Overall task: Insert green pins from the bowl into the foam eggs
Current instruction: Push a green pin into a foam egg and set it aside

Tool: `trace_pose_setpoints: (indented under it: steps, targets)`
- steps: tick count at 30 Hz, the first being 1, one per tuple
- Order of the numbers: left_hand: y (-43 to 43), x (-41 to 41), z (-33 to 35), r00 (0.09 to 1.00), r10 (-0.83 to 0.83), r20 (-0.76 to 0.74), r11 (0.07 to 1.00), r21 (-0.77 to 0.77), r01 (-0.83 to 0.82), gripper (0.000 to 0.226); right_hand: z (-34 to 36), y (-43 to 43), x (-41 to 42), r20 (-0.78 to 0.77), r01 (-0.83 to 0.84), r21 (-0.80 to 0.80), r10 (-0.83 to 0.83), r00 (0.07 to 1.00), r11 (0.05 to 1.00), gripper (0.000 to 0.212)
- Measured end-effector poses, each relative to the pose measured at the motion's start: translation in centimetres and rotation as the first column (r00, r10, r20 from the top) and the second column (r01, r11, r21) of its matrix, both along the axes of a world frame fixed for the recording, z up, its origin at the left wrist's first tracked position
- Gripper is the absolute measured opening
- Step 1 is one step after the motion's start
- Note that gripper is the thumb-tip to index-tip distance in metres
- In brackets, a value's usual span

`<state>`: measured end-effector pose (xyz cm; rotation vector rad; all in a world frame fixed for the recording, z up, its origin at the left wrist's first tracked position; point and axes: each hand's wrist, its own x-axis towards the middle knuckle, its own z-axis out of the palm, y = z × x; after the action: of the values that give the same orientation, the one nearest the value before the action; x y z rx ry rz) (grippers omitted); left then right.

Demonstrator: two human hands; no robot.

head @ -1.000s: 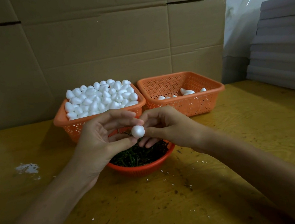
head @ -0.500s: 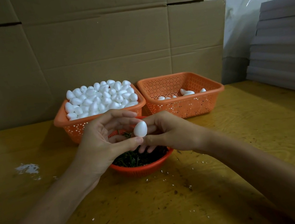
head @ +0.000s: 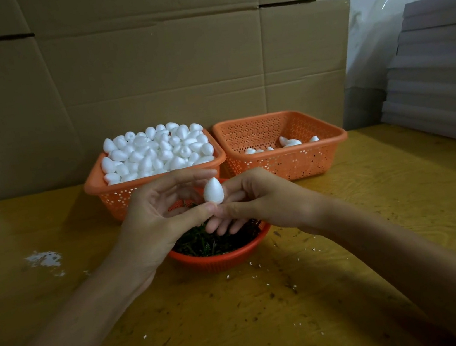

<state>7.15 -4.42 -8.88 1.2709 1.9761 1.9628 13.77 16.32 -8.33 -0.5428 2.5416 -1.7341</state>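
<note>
A white foam egg [head: 213,191] stands upright, pointed end up, between my two hands above the orange bowl [head: 218,259] of green pins [head: 201,244]. My left hand [head: 151,221] has its thumb at the egg's blunt base and its fingers arched over the top. My right hand [head: 265,197] pinches the same base with its thumb, its forefinger behind the egg. The two thumbs meet under it. No pin shows between the fingers.
An orange basket [head: 94,189] heaped with plain foam eggs [head: 156,150] stands behind the bowl on the left. A second orange basket [head: 331,143] on the right holds a few eggs [head: 290,142]. Cardboard boxes [head: 166,73] wall the back; grey boards [head: 438,70] are stacked at the right.
The egg has been turned from blunt end facing me to upright, pointed end up, and raised slightly. Both hands stayed together over the bowl.
</note>
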Motion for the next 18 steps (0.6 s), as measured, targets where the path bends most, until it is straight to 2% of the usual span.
trace_pose_setpoints:
  steps: [8,18]
  targets:
    - [-0.03,-0.21,-0.15,0.998,0.014,0.064,0.999,0.044,-0.017,0.033,0.09,-0.13,0.07,0.009,0.013,0.006,-0.013,1.000,1.000,0.025]
    - [-0.12,-0.60,-0.21,0.987,0.017,0.161,0.996,0.083,-0.031,0.024,0.12,-0.43,0.28,0.021,0.043,0.007,-0.044,0.999,0.999,0.020]
